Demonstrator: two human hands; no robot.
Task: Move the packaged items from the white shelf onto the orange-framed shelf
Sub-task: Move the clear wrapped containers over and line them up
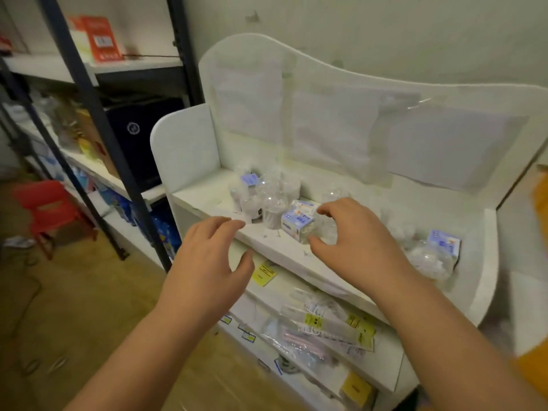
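The white shelf point(189, 149) stands in the middle with clear-wrapped packages on its top board. One package with a blue-and-white label point(296, 221) lies near the front. My right hand point(353, 235) hovers over it, fingers spread and curved, thumb by its lower corner, holding nothing that I can see. A cluster of clear packs point(261, 200) sits to the left of it. My left hand point(207, 262) reaches toward that cluster with relaxed fingers, empty. Another labelled pack point(433, 253) lies at the right end. An orange edge point(541, 197) shows at the far right.
Lower boards of the white shelf hold long clear bags with yellow labels point(329, 324). A dark metal rack point(89, 93) with boxes and a red package point(102, 38) stands on the left. A red plastic stool point(49, 206) sits on the wooden floor.
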